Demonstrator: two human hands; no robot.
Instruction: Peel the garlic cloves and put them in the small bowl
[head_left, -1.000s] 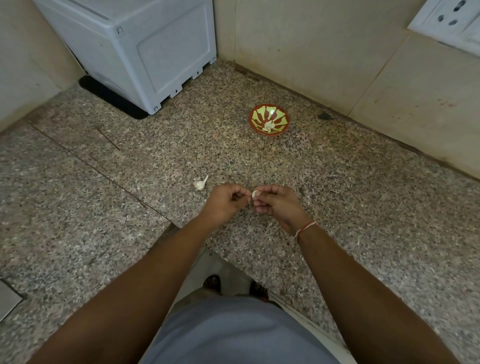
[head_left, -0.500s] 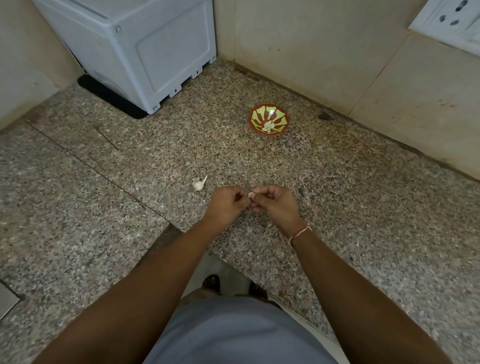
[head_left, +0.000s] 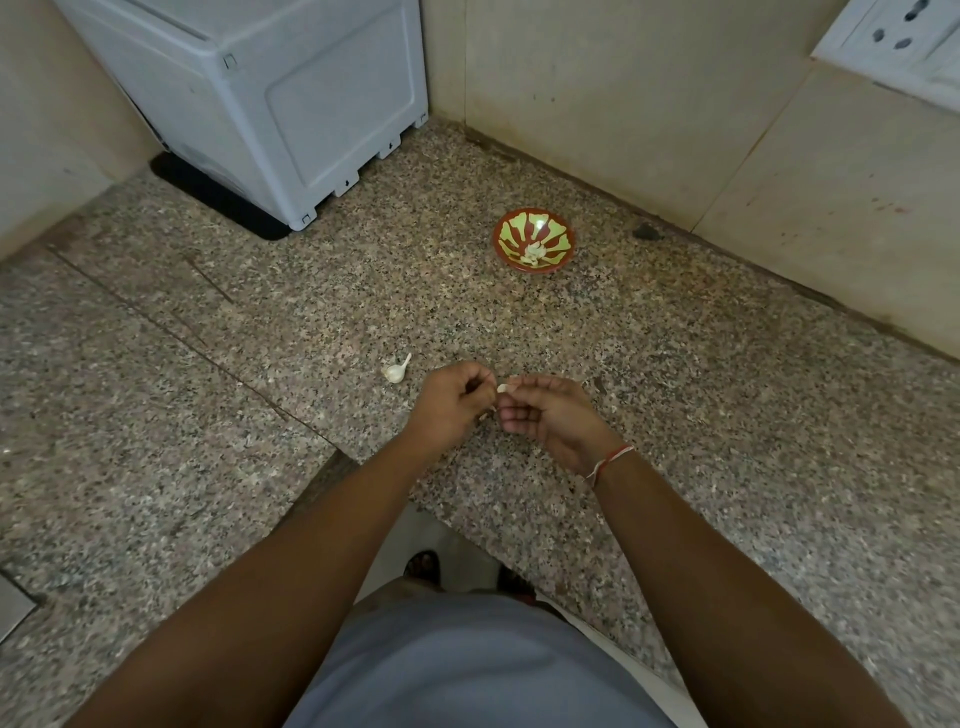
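Note:
A garlic clove (head_left: 502, 387) shows as a small white tip between my two hands, low over the granite counter. My right hand (head_left: 550, 415) pinches it with thumb and forefinger. My left hand (head_left: 451, 402) is curled beside it, fingertips pinched at a thin bit of skin on the clove. The small bowl (head_left: 558, 257), red with green petal shapes, stands farther back on the counter with peeled cloves (head_left: 534, 252) inside. The rest of a garlic bulb (head_left: 396, 370), white with a short stem, lies on the counter just left of my left hand.
A white appliance (head_left: 291, 98) stands in the back left corner on a black mat. Tiled walls close the counter behind and to the right, with a socket plate (head_left: 904, 41) at the upper right. The counter edge (head_left: 457, 525) runs below my forearms.
My hands stay together over the same spot. The right hand's lower fingers have uncurled a little, and the clove's white tip shows more between the hands.

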